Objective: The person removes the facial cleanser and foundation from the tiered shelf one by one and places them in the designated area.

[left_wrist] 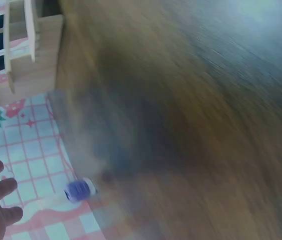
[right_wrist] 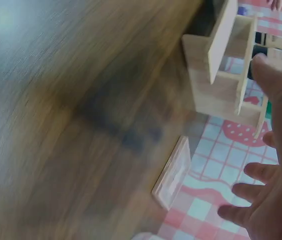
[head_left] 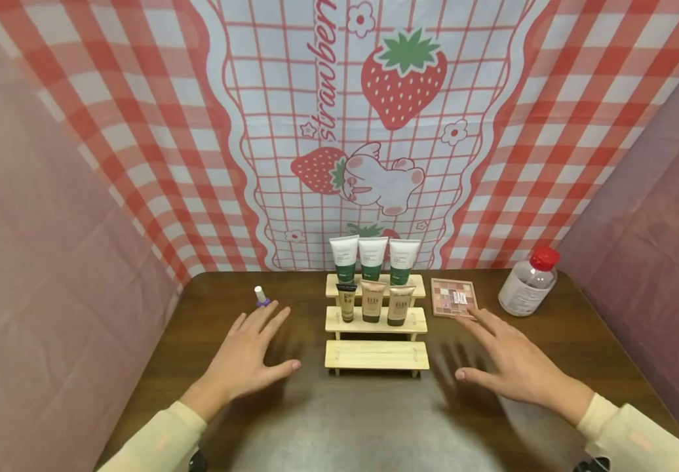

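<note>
My left hand (head_left: 245, 357) hovers over the table's left side, fingers spread and holding nothing. Just beyond its fingertips stands a small white-capped bottle with a purple base (head_left: 260, 296), also seen in the left wrist view as a purple and white bottle (left_wrist: 80, 190). On the right, my right hand (head_left: 513, 357) is spread too, its fingertips overlapping the near edge of an eyeshadow palette (head_left: 451, 295) in the head view. Between the hands is a three-step wooden rack (head_left: 377, 354). White and green tubes (head_left: 373, 255) line its top step; small beige tubes (head_left: 372, 300) and a black-capped gold tube (head_left: 347, 303) stand on the middle one.
A clear bottle with a red cap (head_left: 528, 285) stands at the back right, beyond the palette. Behind the table hangs a red checked strawberry cloth (head_left: 339, 131). Pinkish cloth (head_left: 44, 262) hangs along both sides. The brown tabletop (head_left: 363, 426) shines in front of the rack.
</note>
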Motion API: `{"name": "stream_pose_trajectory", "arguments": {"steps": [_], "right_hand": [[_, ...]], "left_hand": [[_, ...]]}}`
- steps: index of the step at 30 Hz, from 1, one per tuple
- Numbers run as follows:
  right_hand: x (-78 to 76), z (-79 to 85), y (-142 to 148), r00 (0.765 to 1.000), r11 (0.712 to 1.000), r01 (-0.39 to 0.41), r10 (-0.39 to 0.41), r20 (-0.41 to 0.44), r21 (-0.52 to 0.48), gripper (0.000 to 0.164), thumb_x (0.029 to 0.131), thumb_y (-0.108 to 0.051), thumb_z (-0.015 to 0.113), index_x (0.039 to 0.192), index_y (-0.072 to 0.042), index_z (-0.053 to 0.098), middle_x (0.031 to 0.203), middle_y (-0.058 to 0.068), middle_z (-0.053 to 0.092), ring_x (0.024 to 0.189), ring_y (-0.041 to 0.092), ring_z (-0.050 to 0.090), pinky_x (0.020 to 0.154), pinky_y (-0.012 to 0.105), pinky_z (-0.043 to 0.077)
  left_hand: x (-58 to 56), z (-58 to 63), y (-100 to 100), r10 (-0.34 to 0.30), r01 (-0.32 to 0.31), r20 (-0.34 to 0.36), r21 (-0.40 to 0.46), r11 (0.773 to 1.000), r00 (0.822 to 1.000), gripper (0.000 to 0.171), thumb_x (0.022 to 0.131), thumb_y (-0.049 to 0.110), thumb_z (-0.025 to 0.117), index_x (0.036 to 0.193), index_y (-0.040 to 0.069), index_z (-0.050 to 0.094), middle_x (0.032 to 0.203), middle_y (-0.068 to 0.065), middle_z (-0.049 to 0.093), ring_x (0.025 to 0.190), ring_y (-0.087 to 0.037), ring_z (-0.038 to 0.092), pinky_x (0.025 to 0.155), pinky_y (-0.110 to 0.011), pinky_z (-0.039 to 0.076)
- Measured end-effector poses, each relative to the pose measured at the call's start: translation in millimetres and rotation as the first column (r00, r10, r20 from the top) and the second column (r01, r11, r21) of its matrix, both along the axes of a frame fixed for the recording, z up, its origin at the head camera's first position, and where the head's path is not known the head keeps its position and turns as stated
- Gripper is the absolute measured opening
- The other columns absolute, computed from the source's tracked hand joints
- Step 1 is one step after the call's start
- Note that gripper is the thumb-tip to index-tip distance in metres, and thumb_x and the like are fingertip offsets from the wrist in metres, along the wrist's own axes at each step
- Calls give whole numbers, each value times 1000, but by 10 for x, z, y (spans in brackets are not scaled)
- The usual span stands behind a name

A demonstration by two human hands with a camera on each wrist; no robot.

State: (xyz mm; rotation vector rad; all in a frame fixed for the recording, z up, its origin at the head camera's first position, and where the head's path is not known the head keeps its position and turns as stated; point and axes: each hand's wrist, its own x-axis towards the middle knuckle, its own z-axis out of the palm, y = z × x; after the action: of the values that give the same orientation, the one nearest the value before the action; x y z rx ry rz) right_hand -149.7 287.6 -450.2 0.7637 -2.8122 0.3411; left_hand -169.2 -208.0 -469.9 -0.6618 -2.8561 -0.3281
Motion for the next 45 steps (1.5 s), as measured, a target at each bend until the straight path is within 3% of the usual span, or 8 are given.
{"name": "stream_pose_trajectory", "arguments": {"steps": [3, 7, 10, 14, 17, 20, 32, 45], "right_hand": [[-30, -2, -63, 999, 994, 1, 4, 40, -107, 88, 82, -56, 82, 151, -13, 49, 151, 19, 50, 134, 44, 52, 100, 64, 49], [-96, -49, -168, 994, 971, 17, 9, 110, -239, 73, 83, -45, 85, 141, -9, 59, 138, 14, 63, 122, 36, 64, 96, 56, 55], [-149, -113, -237, 984, 949, 46, 10, 177, -313, 64, 82, -39, 87, 133, -7, 64, 128, 12, 70, 110, 31, 70, 85, 49, 60], [-185, -208, -310, 966, 925, 103, -4, 259, -367, 60, 81, -35, 89, 129, -6, 67, 116, 12, 74, 101, 28, 72, 78, 43, 61], [-192, -271, -360, 955, 915, 131, -13, 298, -381, 59, 80, -31, 89, 128, -5, 67, 112, 11, 76, 98, 25, 72, 77, 41, 61], [-186, -326, -401, 945, 908, 150, -15, 327, -391, 57, 81, -29, 88, 127, -2, 67, 110, 10, 76, 97, 24, 73, 78, 39, 61], [-162, -447, -493, 926, 875, 179, 4, 376, -451, 50, 81, -31, 89, 117, -2, 71, 103, 7, 78, 90, 19, 75, 79, 37, 62], [-164, -465, -572, 927, 878, 182, -3, 375, -442, 42, 80, -27, 89, 113, -6, 73, 94, -2, 78, 83, 10, 73, 78, 34, 61]], "left_hand": [[-57, 64, 96, -2, 2, 2, 92, 996, 1000, 94, 87, 76, 61, 160, 23, 37, 160, -9, 43, 143, -34, 46, 115, -62, 36], [-127, 144, 251, 2, -18, 66, 239, 971, 998, 84, 88, 67, 67, 156, 24, 43, 155, -5, 48, 140, -30, 50, 109, -59, 44], [-191, 192, 373, -22, -22, 119, 351, 936, 993, 78, 89, 60, 72, 154, 26, 45, 153, -2, 50, 138, -28, 51, 108, -57, 47], [-287, 230, 526, -91, -15, 190, 493, 870, 978, 73, 90, 49, 76, 152, 23, 47, 145, -3, 57, 132, -28, 57, 108, -52, 48], [-344, 244, 620, -138, -15, 227, 566, 825, 964, 71, 90, 40, 78, 151, 17, 49, 140, -7, 61, 127, -27, 61, 108, -50, 49], [-382, 248, 695, -165, -14, 242, 600, 800, 956, 70, 91, 33, 80, 150, 11, 49, 137, -9, 62, 124, -24, 62, 108, -47, 50], [-487, 197, 858, -175, -35, 257, 648, 761, 950, 63, 91, 24, 80, 147, 15, 53, 132, -11, 67, 119, -29, 66, 102, -48, 53], [-529, 226, 1022, -122, -79, 267, 633, 770, 956, 53, 90, 21, 81, 136, 6, 59, 122, -13, 70, 111, -29, 68, 95, -48, 57]]}}
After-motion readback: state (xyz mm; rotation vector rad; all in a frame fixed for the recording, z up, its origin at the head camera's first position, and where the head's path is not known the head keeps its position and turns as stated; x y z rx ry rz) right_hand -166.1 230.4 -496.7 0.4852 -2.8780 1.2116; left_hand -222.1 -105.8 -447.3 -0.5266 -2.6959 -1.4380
